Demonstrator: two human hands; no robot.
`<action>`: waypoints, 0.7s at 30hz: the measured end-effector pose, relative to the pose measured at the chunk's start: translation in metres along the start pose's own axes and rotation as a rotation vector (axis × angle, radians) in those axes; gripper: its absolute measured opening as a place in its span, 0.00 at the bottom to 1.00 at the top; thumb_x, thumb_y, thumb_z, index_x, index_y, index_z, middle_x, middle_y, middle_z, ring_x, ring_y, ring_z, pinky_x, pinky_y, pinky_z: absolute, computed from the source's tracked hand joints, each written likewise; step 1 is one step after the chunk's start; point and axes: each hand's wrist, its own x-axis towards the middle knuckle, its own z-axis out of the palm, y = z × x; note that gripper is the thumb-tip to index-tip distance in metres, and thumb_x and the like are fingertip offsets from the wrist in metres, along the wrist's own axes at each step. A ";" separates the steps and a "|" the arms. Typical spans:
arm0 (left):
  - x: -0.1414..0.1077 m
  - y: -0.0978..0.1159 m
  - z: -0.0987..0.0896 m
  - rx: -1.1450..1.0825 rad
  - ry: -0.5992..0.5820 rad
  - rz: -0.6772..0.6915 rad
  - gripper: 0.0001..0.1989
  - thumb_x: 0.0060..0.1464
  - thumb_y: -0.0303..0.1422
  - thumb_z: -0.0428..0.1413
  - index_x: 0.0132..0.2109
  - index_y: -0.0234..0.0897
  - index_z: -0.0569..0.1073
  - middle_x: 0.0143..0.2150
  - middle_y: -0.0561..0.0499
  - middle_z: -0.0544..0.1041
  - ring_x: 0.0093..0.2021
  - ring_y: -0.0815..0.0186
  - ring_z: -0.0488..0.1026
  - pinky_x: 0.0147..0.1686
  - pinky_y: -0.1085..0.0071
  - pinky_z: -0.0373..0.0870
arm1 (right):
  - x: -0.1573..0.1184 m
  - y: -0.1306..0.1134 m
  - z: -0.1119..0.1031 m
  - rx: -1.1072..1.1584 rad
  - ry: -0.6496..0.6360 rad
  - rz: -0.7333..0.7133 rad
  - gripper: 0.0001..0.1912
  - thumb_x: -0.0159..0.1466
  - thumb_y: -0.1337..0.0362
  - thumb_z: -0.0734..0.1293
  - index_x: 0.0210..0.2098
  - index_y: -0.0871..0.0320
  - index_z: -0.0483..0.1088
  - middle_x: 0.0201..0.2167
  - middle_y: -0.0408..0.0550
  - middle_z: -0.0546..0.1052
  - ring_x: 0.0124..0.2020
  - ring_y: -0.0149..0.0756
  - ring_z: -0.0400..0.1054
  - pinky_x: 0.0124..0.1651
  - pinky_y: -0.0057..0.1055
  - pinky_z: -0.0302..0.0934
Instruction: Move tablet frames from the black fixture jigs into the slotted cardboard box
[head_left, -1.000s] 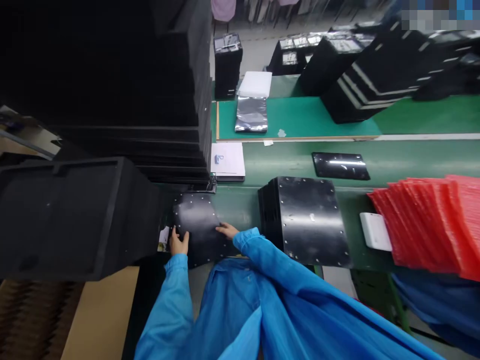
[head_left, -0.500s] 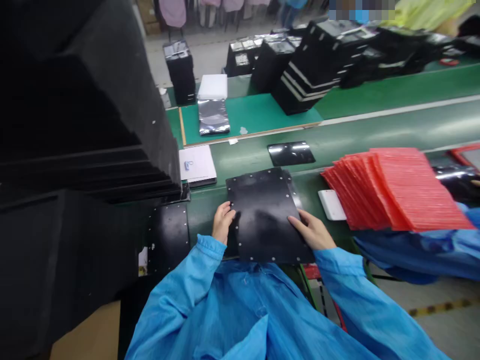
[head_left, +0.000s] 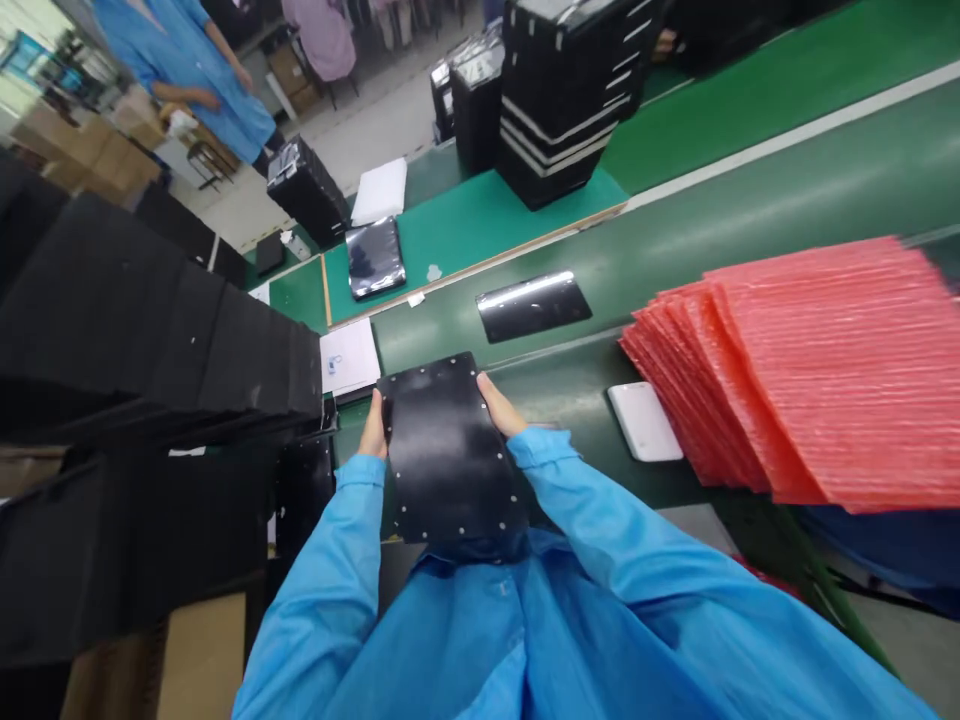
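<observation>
A black rectangular panel [head_left: 450, 455] with small pale dots along its edges is held in front of my body, over the near edge of the green work surface. My left hand [head_left: 373, 428] grips its left edge, with the fingers partly hidden by the panel. On the opposite side my right hand [head_left: 500, 405] holds the upper right edge, thumb on top and the other fingers out of sight beneath. White papers [head_left: 350, 355] lie beyond my left hand. A single dark glossy sheet [head_left: 534, 305] rests on the green surface past the panel.
Red bubble-wrap sheets [head_left: 855, 370] are piled at the right, beside a white device [head_left: 645, 421]. Tall black stacks [head_left: 150, 310] crowd the left. Another black stack [head_left: 562, 100] stands on the far board. A person in blue [head_left: 202, 80] is at the back left.
The view has swung to the left and tilted. The panel's layers look more evenly lined up, and both hands now hold it by its sides, higher up on the right.
</observation>
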 end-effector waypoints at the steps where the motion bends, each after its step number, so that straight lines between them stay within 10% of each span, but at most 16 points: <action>1: -0.002 0.001 -0.001 0.024 0.039 0.016 0.28 0.62 0.49 0.44 0.56 0.32 0.72 0.49 0.42 0.78 0.56 0.57 0.71 0.59 0.62 0.65 | 0.001 0.001 -0.003 -0.027 -0.031 0.013 0.41 0.56 0.33 0.57 0.57 0.56 0.67 0.63 0.53 0.63 0.66 0.45 0.52 0.66 0.46 0.49; 7: -0.032 -0.024 -0.027 0.191 0.254 0.196 0.22 0.59 0.42 0.53 0.56 0.36 0.71 0.59 0.44 0.71 0.61 0.59 0.66 0.62 0.63 0.60 | -0.034 0.060 -0.076 -0.622 -0.098 -0.182 0.43 0.53 0.39 0.64 0.60 0.59 0.61 0.66 0.57 0.57 0.69 0.54 0.42 0.67 0.53 0.38; 11: -0.045 -0.046 -0.035 0.307 0.387 0.116 0.20 0.56 0.39 0.57 0.54 0.35 0.73 0.62 0.43 0.67 0.65 0.58 0.60 0.65 0.62 0.53 | -0.054 0.083 -0.105 -0.835 -0.072 -0.262 0.26 0.60 0.49 0.61 0.51 0.60 0.68 0.55 0.62 0.70 0.59 0.55 0.59 0.59 0.52 0.52; 15: -0.045 -0.050 -0.028 0.352 0.451 0.054 0.21 0.53 0.41 0.60 0.51 0.33 0.75 0.61 0.41 0.68 0.65 0.56 0.59 0.66 0.62 0.52 | -0.057 0.031 -0.090 -0.959 0.025 -0.266 0.23 0.61 0.54 0.60 0.51 0.61 0.65 0.46 0.61 0.73 0.44 0.49 0.68 0.45 0.40 0.60; 21: -0.049 -0.030 -0.019 0.422 0.447 0.013 0.15 0.50 0.37 0.61 0.44 0.34 0.77 0.51 0.42 0.77 0.63 0.52 0.63 0.64 0.61 0.55 | -0.072 -0.067 -0.057 -1.439 -0.483 -0.487 0.11 0.57 0.72 0.61 0.40 0.62 0.67 0.35 0.58 0.74 0.38 0.46 0.69 0.38 0.36 0.54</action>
